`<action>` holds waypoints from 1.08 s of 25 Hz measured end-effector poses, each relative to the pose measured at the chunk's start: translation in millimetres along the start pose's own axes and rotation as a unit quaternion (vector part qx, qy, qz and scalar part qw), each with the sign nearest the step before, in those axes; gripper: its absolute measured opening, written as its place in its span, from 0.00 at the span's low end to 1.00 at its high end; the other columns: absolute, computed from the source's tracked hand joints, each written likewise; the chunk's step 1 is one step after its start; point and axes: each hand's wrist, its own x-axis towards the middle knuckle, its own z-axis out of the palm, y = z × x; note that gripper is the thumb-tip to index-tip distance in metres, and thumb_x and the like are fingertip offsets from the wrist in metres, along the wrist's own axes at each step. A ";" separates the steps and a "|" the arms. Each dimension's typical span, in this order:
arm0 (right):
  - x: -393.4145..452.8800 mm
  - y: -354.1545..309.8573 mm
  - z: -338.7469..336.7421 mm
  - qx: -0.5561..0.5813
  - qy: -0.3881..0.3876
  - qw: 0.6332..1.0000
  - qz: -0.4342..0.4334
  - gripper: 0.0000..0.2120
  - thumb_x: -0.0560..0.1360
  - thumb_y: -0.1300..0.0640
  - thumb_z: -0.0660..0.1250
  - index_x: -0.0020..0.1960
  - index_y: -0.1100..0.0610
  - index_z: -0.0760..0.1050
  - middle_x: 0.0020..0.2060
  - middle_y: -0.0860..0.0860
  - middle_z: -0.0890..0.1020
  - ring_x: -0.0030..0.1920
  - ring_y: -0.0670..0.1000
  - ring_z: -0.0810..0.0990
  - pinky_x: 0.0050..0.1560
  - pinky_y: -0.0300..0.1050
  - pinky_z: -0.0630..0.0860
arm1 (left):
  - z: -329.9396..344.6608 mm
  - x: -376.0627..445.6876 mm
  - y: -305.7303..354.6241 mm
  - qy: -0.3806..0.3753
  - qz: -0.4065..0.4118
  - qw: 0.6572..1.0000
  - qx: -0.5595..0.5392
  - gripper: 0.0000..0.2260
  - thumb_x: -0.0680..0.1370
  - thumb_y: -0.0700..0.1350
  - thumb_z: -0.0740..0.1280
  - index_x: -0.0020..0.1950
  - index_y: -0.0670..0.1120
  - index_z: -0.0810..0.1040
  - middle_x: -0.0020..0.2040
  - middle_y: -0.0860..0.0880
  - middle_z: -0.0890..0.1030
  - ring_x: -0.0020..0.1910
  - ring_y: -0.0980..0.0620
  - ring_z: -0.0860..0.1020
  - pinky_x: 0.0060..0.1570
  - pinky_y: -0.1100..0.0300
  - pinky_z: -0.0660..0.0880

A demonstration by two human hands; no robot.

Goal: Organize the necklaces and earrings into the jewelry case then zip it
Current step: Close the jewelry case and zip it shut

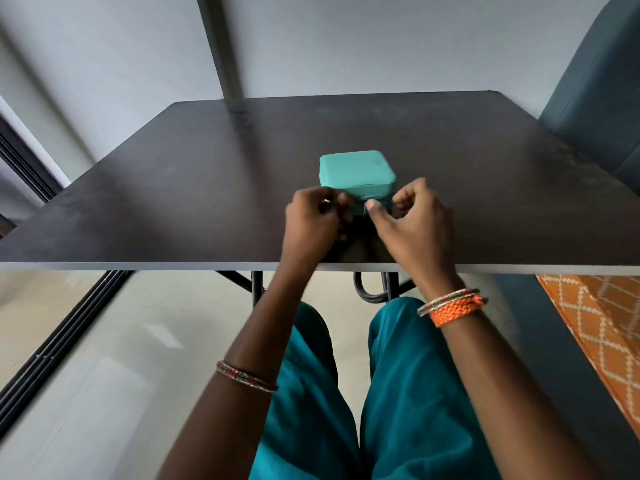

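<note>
From the head view, a small square teal fabric jewelry case sits closed at the middle of the frame on a dark, matte rectangular tabletop, nearer the front edge than the back. Both hands are at the case's near side. The left hand, centre-left, has its fingers curled against the case's left front corner; what its grip holds is hidden, so I cannot tell. The right hand, centre-right, pinches something small at the zipper seam on the front face, thumb forward, the other fingers curled. An orange braided band circles the right wrist, a thin beaded bangle the left forearm. Teal trousers fill the lower centre.
</note>
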 end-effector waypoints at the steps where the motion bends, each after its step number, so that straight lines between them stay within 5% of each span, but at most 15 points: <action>1: -5.6 -5.2 5.1 -0.039 0.002 0.999 0.001 0.17 0.70 0.42 0.69 0.45 0.55 0.73 0.44 0.52 0.78 0.45 0.53 0.76 0.40 0.45 0.71 | -5.8 3.5 0.0 0.033 -0.003 0.999 -0.015 0.12 0.80 0.46 0.61 0.40 0.45 0.78 0.32 0.50 0.79 0.28 0.56 0.75 0.29 0.62 0.74; 4: -12.9 -20.7 25.9 -0.178 0.013 0.984 0.010 0.19 0.72 0.39 0.65 0.49 0.56 0.76 0.50 0.54 0.78 0.55 0.57 0.73 0.52 0.52 0.68 | -14.0 17.0 -5.7 0.112 0.030 0.993 0.018 0.15 0.78 0.56 0.63 0.48 0.45 0.77 0.39 0.52 0.79 0.37 0.57 0.77 0.37 0.62 0.73; 6: -17.7 -26.0 37.5 -0.221 0.022 0.975 0.027 0.16 0.74 0.44 0.63 0.53 0.55 0.76 0.53 0.54 0.79 0.58 0.58 0.72 0.56 0.56 0.64 | -12.2 30.4 -12.6 0.066 0.030 0.997 0.030 0.20 0.74 0.61 0.65 0.56 0.47 0.76 0.52 0.49 0.81 0.52 0.53 0.78 0.54 0.55 0.75; 8: -18.7 -29.3 41.6 -0.202 0.037 0.978 0.042 0.13 0.76 0.47 0.63 0.53 0.55 0.77 0.52 0.53 0.80 0.58 0.57 0.72 0.56 0.56 0.62 | -10.0 41.0 -17.7 0.014 -0.001 1.000 0.027 0.23 0.67 0.67 0.64 0.53 0.53 0.77 0.55 0.51 0.81 0.58 0.51 0.78 0.62 0.46 0.71; 12: -16.0 -33.9 39.8 -0.136 0.060 0.987 0.057 0.07 0.76 0.52 0.64 0.48 0.53 0.79 0.46 0.51 0.83 0.53 0.56 0.76 0.54 0.53 0.64 | -6.2 52.4 -25.7 0.003 -0.045 0.999 -0.014 0.19 0.61 0.67 0.66 0.44 0.57 0.75 0.49 0.53 0.83 0.53 0.49 0.80 0.62 0.41 0.71; 16: -2.3 -13.8 10.2 -0.073 0.033 0.994 0.073 0.06 0.72 0.53 0.69 0.42 0.55 0.82 0.40 0.53 0.85 0.43 0.58 0.82 0.42 0.47 0.77 | -4.1 47.5 -21.1 -0.006 -0.024 0.999 -0.026 0.22 0.64 0.65 0.65 0.57 0.63 0.75 0.58 0.57 0.81 0.59 0.53 0.78 0.66 0.44 0.67; 19: 30.7 6.4 -10.4 -0.092 0.009 0.993 0.068 0.04 0.69 0.54 0.71 0.40 0.54 0.83 0.39 0.53 0.85 0.43 0.58 0.82 0.43 0.48 0.80 | -3.4 48.0 -23.3 -0.007 -0.009 0.999 -0.051 0.26 0.65 0.64 0.66 0.62 0.61 0.75 0.61 0.59 0.79 0.63 0.55 0.76 0.69 0.46 0.64; 21: 56.5 14.1 -12.2 -0.093 -0.025 0.994 0.047 0.03 0.69 0.57 0.71 0.39 0.55 0.83 0.38 0.54 0.85 0.41 0.58 0.83 0.44 0.48 0.81 | -4.1 51.4 -24.0 -0.012 -0.009 0.997 -0.077 0.28 0.63 0.64 0.67 0.62 0.59 0.76 0.60 0.59 0.80 0.63 0.54 0.76 0.69 0.45 0.64; 25: 111.2 21.7 -1.5 0.035 -0.148 0.985 0.088 0.02 0.68 0.59 0.75 0.39 0.57 0.82 0.33 0.51 0.83 0.25 0.45 0.79 0.27 0.35 0.76 | -6.6 55.1 -24.1 -0.031 -0.010 0.996 -0.081 0.31 0.61 0.64 0.69 0.62 0.55 0.77 0.58 0.60 0.80 0.62 0.55 0.76 0.70 0.45 0.63; 27: 133.7 23.8 4.8 0.127 -0.203 0.963 0.120 0.03 0.68 0.64 0.75 0.38 0.59 0.81 0.31 0.50 0.83 0.29 0.44 0.81 0.29 0.36 0.79 | -8.4 57.0 -26.2 -0.042 -0.016 0.995 -0.086 0.30 0.60 0.65 0.70 0.61 0.57 0.78 0.57 0.60 0.81 0.61 0.55 0.77 0.70 0.44 0.63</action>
